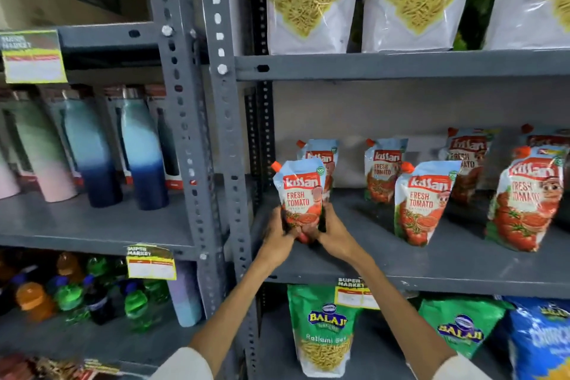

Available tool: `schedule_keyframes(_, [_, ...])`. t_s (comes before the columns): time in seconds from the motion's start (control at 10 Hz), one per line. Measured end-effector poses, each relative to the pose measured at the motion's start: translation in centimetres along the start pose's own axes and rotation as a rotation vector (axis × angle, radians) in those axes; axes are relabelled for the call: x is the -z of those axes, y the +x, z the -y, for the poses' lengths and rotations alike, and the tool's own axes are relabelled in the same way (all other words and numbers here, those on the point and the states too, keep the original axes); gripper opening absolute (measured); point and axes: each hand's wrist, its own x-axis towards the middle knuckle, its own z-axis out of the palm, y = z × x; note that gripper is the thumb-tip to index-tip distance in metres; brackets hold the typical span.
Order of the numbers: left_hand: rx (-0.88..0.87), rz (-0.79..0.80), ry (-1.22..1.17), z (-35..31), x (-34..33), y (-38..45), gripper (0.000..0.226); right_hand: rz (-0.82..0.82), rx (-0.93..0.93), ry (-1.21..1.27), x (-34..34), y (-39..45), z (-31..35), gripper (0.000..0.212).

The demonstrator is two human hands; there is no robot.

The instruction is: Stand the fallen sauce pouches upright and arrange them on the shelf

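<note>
Both my hands grip the base of one tomato sauce pouch, white and red with an orange cap, upright at the left front of the grey middle shelf. My left hand holds its lower left side, my right hand its lower right. Directly behind it a second pouch stands upright. Further right stand several more upright pouches: one at the back, one in front, one at the far right front and others behind.
A grey perforated upright post borders the shelf's left end. Sev snack bags fill the shelf above, green and blue snack bags the shelf below. Water bottles and drink bottles fill the left rack. A price tag hangs on the shelf edge.
</note>
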Motion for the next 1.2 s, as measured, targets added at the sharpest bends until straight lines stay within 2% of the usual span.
schedule_keyframes(0.2, [-0.073,0.078,0.221,-0.9,-1.7,0.0,0.047,-0.012,-0.054,-0.087,3.0,-0.9,-2.3,0.050])
schedule_keyframes(0.3, [-0.043,0.101,0.343,-1.4,-2.8,0.9,0.052,-0.037,-0.078,-0.098,4.4,-0.7,-2.7,0.051])
schedule_keyframes(0.6, [0.016,0.118,0.384,-1.9,-3.0,1.7,0.054,-0.029,-0.079,-0.080,4.9,-0.1,-3.1,0.052])
schedule_keyframes(0.8, [0.011,0.082,0.302,-2.7,-3.0,-0.3,0.057,-0.007,-0.074,-0.086,5.0,-0.7,-2.6,0.054])
schedule_keyframes(0.9, [0.084,0.042,0.200,-3.3,-3.5,-1.6,0.078,0.015,-0.050,-0.112,5.7,-1.8,-2.2,0.063])
schedule_keyframes(1.0, [0.098,-0.101,0.343,-4.3,-5.2,-4.4,0.089,0.008,-0.015,-0.141,7.5,-4.4,-1.7,0.075])
schedule_keyframes(1.1, [-0.077,-0.344,0.523,-5.5,-7.8,-8.7,0.069,-0.017,0.070,-0.200,9.9,-7.7,-1.8,0.066])
schedule_keyframes(1.2, [-0.295,-0.427,0.652,-8.3,-12.5,-13.0,0.051,-0.112,0.238,-0.366,14.0,-12.6,-1.7,0.057])
